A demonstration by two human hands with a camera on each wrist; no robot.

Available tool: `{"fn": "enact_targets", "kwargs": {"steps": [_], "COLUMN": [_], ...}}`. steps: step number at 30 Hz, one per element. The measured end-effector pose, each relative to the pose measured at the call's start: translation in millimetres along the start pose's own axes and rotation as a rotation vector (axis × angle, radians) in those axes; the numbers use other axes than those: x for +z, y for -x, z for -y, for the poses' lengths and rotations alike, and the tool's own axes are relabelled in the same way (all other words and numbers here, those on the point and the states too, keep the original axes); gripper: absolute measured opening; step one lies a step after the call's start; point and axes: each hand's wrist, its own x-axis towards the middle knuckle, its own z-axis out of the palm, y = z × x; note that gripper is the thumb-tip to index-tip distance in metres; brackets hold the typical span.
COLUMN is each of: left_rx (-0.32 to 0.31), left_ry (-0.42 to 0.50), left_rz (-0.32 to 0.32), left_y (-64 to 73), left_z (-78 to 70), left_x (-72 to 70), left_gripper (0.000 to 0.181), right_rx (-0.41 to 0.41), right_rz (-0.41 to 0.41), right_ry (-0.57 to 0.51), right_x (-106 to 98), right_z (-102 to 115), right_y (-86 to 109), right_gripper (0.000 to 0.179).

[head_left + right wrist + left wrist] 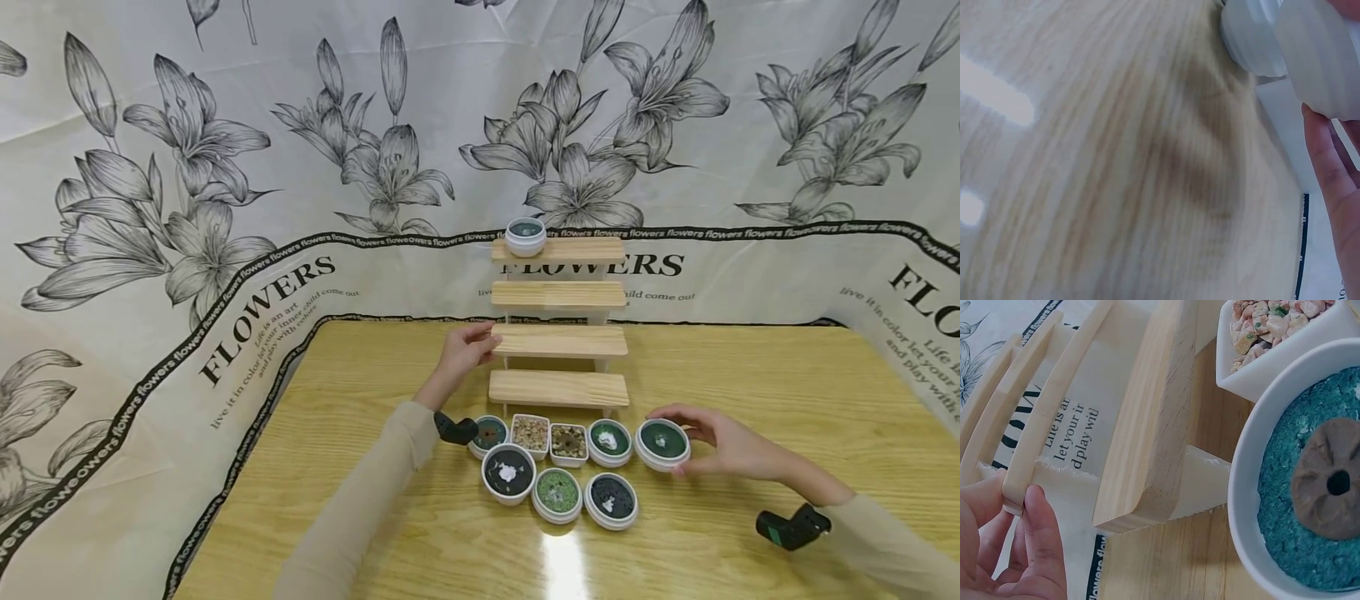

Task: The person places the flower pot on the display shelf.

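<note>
Apparently for steadiness, left hand [465, 350] pinches the stepped stand [559, 341], centre; right hand [716, 443] grips a white pot [663, 445], lower right.

Held white pot [1319, 62] cropped in right-wrist view, tabletop [1104, 175] there apparently blurred

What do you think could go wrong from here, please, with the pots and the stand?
The left hand pinches one step's end on the stepped stand, so a tug might jolt the topmost pot, which sits near the left end of its step.

The right hand grips the held pot with its fingertips, so it could slip or tip.

The neighbouring pot sits close beside it and might get bumped.
</note>
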Motion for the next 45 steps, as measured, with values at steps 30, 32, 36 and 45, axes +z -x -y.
{"fn": "enact_targets", "kwargs": {"steps": [30, 32, 36, 45], "left_rx": [0.003, 0.004, 0.000, 0.000], "left_ry": [0.004, -0.004, -0.007, -0.009], "left_rz": [-0.012, -0.005, 0.004, 0.015], "left_y": [-0.1, -0.5, -0.1, -0.7], "left_z": [-0.2, 0.3, 0.3, 0.5], "left_x": [0.0, -0.2, -1.3, -1.7], "left_gripper": [0.042, 0.044, 0.045, 0.046], "right_rx": [-0.058, -0.049, -0.040, -0.039], "right_rz": [-0.180, -0.188, -0.198, -0.220], "right_ry": [-0.028, -0.031, -0.028, -0.066], "right_x": [-27.4, -28.6, -31.0, -38.7], "right_z": [19.5, 20.6, 21.7, 25.6], "right_y": [-62.2, -65.9, -73.2, -92.7], "right_gripper": [0.062, 0.063, 0.063, 0.063]}}
